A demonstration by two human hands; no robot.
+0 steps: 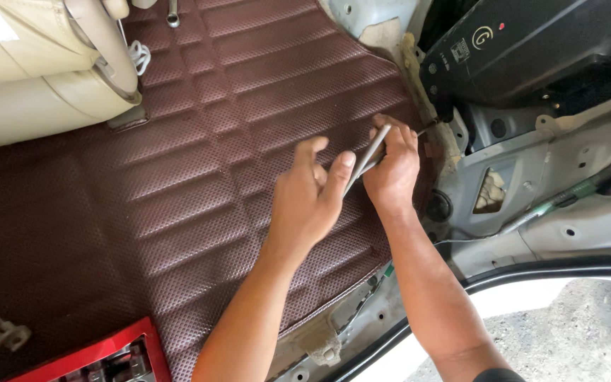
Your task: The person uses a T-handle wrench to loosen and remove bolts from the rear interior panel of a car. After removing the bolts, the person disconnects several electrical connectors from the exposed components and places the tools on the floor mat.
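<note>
My right hand [392, 166] grips a slim silver metal tool [370, 154] at the right edge of a brown quilted car floor mat [199, 177]. The tool's shaft slants up and to the right, and a thin tip reaches toward the bare metal body panel [503, 170]. My left hand [309, 201] is next to it, fingers half open, with the fingertips resting against the lower part of the tool's shaft. Both forearms come in from the bottom of the view.
A beige car seat [44, 78] fills the upper left. A black plastic trim piece [532, 49] sits at the upper right over grey bodywork. A red tool case [100, 357] lies at the bottom left. The door sill and ground outside show at bottom right.
</note>
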